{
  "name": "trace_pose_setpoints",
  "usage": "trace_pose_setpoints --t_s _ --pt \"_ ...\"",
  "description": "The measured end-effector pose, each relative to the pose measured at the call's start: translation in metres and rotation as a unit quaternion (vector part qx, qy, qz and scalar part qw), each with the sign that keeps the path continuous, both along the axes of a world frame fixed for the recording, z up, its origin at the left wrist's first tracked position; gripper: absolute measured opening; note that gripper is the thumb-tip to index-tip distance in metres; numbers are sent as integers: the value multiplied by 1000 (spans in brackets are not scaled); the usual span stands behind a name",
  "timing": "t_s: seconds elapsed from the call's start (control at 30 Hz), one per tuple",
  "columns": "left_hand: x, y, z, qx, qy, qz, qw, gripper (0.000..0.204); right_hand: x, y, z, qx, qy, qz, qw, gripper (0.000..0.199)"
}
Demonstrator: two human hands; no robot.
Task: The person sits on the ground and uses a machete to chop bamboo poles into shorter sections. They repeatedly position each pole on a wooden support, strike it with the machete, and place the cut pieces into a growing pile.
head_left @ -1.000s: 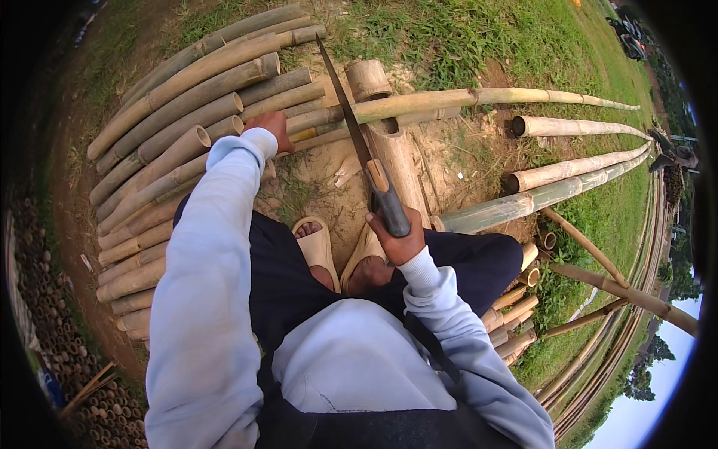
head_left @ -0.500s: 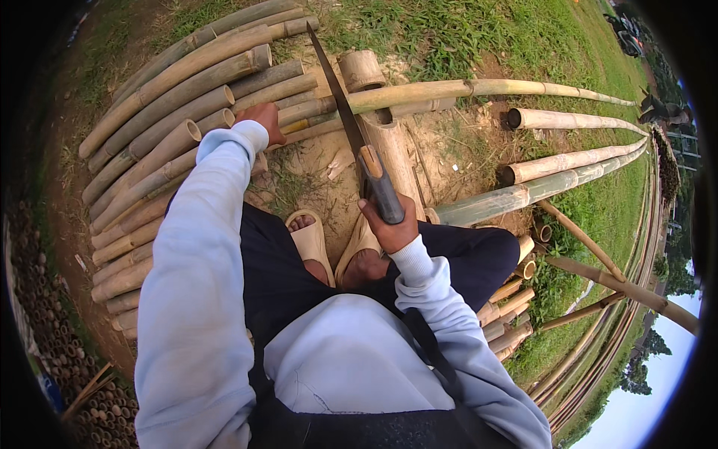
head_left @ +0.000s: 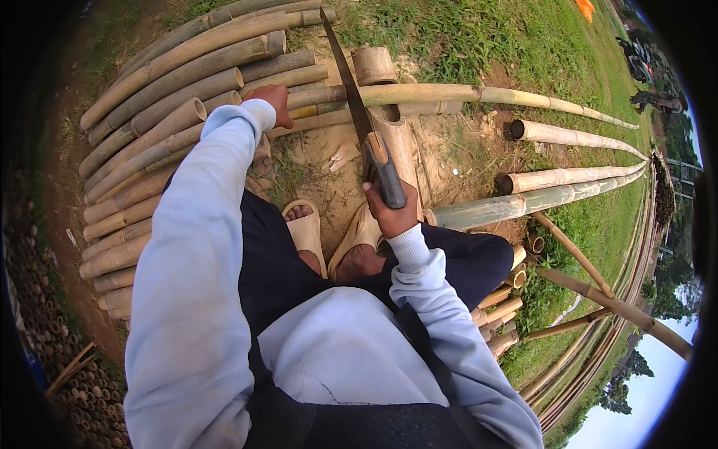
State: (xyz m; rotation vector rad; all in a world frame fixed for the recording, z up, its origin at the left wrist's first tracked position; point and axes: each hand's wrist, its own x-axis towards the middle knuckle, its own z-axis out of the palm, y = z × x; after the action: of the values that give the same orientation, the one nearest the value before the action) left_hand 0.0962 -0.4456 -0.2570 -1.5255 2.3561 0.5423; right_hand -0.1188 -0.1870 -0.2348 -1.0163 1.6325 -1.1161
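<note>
Far to my left I see a stack of cut bamboo poles (head_left: 161, 112) lying side by side on the bare ground, their open ends turned toward the middle of the view. My left hand (head_left: 274, 102) reaches out over that stack and rests on a pole near its end, fingers curled down on it; I cannot tell whether the grip is truly clenched or just pressing. Below, my two feet in pale sandals (head_left: 308, 230) stand on the dirt. Moving right, the long blade (head_left: 348, 84) rises from my right hand (head_left: 390, 215), whose grip is clenched around the dark handle (head_left: 387, 173). The blade's long axis runs away from me and leans slightly left, its tip pointing to the top of the view, past a long green bamboo pole (head_left: 464, 94) that lies crosswise, left to right. The blade crosses just above this pole beside a short upright bamboo stump (head_left: 374, 66). Farther right, more bamboo poles (head_left: 568, 136) lie on the grass (head_left: 479, 37), their hollow ends facing me, well apart from the blade.
</note>
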Motion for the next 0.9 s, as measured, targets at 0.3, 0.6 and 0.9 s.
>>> trace_pose_setpoints --t_s 0.3,0.6,0.9 --pt "-2 9 3 3 -4 7 1000 48 0 137 79 58 51 33 996 17" --pt "1 8 -6 -3 1 -7 1000 49 6 23 23 21 24 0 999 19" --pt "-5 14 -5 -1 -11 15 1000 47 -8 64 54 43 36 28 998 11"
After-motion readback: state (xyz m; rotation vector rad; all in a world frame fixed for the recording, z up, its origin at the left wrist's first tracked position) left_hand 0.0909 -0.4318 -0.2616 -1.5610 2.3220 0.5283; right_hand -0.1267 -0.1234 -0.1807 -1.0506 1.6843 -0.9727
